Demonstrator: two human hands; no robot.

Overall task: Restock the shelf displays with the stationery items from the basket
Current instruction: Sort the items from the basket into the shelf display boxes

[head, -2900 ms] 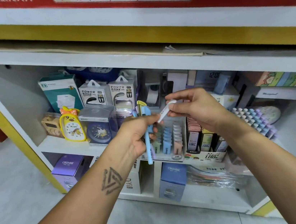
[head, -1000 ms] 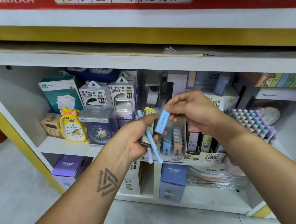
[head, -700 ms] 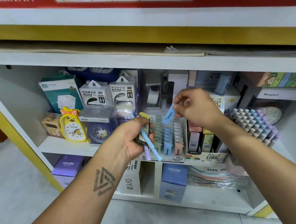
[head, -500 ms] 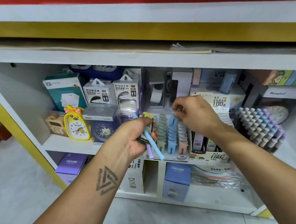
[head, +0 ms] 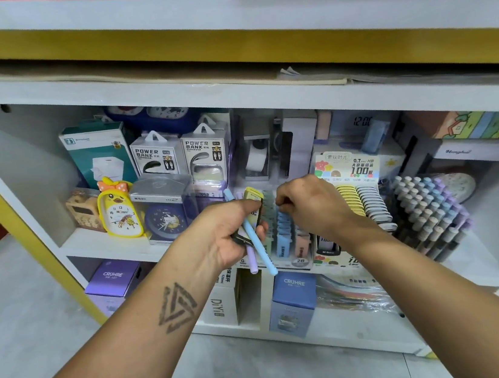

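Note:
My left hand (head: 222, 233) grips a light blue pen (head: 261, 250), a lilac pen (head: 252, 260) and a small yellow-topped case (head: 252, 194), held in front of the middle shelf. My right hand (head: 311, 209) reaches into the clear display tray (head: 299, 260) of pastel lead cases. Its fingertips curl down and pinch a blue case at the top of the blue row (head: 283, 238). The fingers hide most of that case. The basket is out of view.
Yellow and white case rows (head: 361, 202) and a stand of pastel markers (head: 429, 212) sit right of the tray. A duck clock (head: 119, 210) and power bank boxes (head: 155, 155) stand to the left. CRUHRE boxes (head: 292, 297) fill the lower shelf.
My right hand took a blue case from my left hand's bundle, carried it right and lowered it into the tray's blue row. My left hand stayed put with the pens.

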